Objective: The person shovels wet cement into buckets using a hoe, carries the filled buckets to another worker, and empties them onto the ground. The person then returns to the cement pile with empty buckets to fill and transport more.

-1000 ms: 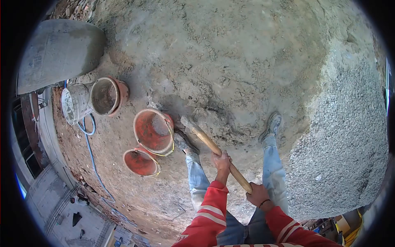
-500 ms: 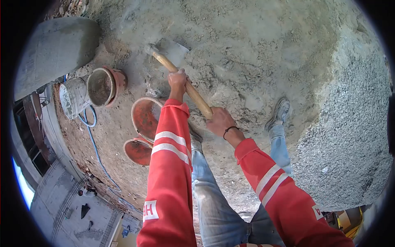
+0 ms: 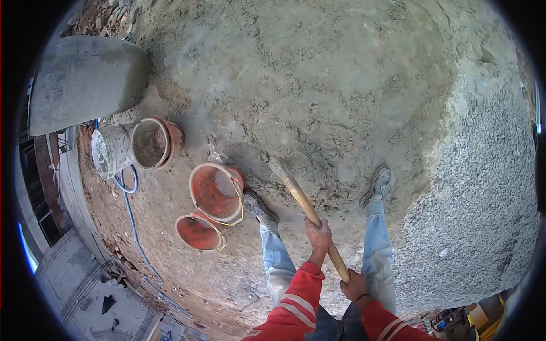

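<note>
A wooden-handled tool (image 3: 304, 203) slants between my legs, its grey metal head low at the edge of the wet grey mix (image 3: 318, 102). My left hand (image 3: 318, 234) is wrapped round the middle of the handle. Near the handle's lower end my right hand (image 3: 354, 285) is closed on it. The blade is partly hidden in the mix. Left of my left shoe stands an orange bucket (image 3: 215, 193) with a yellowish handle, and a smaller-looking orange bucket (image 3: 198, 232) touches it.
A mud-lined bucket (image 3: 151, 143) and a whitish bucket (image 3: 109, 151) stand further left, by a blue hose (image 3: 132, 219). A large grey container (image 3: 85, 82) is at the upper left. Gravel (image 3: 472, 210) is heaped on the right.
The tool and both hands first reached forward and left over the mix, then came back close to my legs. Both hands have kept hold of the handle.
</note>
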`<action>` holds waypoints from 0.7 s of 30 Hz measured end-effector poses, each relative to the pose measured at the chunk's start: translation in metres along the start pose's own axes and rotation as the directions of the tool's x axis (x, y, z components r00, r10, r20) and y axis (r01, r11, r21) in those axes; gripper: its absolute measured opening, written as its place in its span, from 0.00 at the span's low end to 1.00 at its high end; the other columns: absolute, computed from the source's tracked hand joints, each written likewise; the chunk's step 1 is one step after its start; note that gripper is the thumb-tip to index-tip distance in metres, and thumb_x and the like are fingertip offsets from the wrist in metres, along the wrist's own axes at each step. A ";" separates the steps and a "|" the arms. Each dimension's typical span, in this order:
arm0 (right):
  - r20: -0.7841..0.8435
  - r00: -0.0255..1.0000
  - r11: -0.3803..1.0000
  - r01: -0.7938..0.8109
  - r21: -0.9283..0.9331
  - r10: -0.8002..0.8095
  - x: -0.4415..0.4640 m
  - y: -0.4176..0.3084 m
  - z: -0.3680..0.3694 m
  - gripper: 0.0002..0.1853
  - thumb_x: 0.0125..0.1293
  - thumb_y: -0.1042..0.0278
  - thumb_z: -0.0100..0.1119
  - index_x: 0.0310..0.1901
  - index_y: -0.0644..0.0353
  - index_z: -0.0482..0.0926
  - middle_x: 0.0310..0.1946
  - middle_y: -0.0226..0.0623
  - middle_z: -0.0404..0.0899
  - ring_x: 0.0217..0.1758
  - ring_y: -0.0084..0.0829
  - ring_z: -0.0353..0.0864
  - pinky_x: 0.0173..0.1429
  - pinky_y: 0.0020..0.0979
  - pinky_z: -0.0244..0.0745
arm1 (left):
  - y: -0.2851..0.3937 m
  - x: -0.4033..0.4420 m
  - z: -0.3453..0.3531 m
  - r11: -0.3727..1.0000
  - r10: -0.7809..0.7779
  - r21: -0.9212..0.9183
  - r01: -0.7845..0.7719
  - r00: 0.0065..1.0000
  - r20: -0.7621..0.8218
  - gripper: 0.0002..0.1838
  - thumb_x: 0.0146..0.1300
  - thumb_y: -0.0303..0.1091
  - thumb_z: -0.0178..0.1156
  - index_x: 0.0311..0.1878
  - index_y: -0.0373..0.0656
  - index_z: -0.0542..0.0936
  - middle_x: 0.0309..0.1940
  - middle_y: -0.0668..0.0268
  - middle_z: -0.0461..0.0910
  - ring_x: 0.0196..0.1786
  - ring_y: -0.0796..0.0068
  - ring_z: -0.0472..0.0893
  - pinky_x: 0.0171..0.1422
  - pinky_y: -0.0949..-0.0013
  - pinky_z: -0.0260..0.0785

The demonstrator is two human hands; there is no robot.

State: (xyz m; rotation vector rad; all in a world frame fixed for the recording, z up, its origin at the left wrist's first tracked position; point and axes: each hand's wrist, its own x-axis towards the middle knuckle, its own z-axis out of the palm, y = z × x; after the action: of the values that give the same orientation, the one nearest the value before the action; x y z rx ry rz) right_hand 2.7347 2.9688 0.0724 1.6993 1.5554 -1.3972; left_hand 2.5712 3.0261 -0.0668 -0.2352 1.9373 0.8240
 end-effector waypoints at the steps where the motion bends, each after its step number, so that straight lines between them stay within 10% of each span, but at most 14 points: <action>1: -0.011 1.000 0.998 -0.028 -0.053 0.028 -0.001 -0.001 -0.004 0.13 0.49 0.63 0.64 0.36 0.58 0.78 0.26 0.51 0.80 0.34 0.53 0.82 0.42 0.48 0.78 | 0.021 -0.007 0.000 0.990 0.000 -0.139 0.005 0.999 0.037 0.17 0.58 0.24 0.56 0.47 0.42 0.61 0.22 0.65 0.69 0.16 0.75 0.72 0.17 0.69 0.66; 10: -0.286 0.819 0.849 0.391 -0.355 -0.497 0.275 -0.217 -0.116 0.13 0.54 0.72 0.61 0.42 0.60 0.72 0.31 0.47 0.82 0.35 0.51 0.83 0.39 0.48 0.76 | 0.252 0.203 0.046 0.793 0.426 -0.513 -0.329 0.901 0.081 0.15 0.64 0.24 0.56 0.48 0.43 0.60 0.26 0.63 0.71 0.21 0.73 0.73 0.22 0.66 0.73; 15: -0.328 0.779 0.824 0.393 -0.407 -0.534 0.386 -0.317 -0.141 0.10 0.55 0.74 0.56 0.41 0.61 0.79 0.34 0.50 0.83 0.43 0.47 0.84 0.46 0.44 0.77 | 0.314 0.317 0.077 0.930 0.320 -0.230 -0.286 0.940 0.123 0.07 0.66 0.27 0.54 0.36 0.35 0.68 0.23 0.62 0.72 0.23 0.69 0.75 0.25 0.62 0.74; 21: -0.251 0.904 0.914 0.263 -0.310 -0.345 0.328 -0.244 -0.121 0.10 0.59 0.71 0.52 0.39 0.62 0.80 0.34 0.48 0.83 0.44 0.46 0.83 0.50 0.42 0.75 | 0.248 0.296 0.087 0.930 0.285 0.193 -0.312 0.946 0.156 0.09 0.65 0.28 0.54 0.33 0.31 0.69 0.20 0.58 0.74 0.18 0.65 0.75 0.19 0.62 0.71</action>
State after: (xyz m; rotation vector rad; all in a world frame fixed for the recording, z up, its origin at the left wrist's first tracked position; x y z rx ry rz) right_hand 2.5087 3.2898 -0.0937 1.6030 2.1555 -1.0258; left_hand 2.3635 3.3204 -0.2320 0.2445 1.9505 0.7943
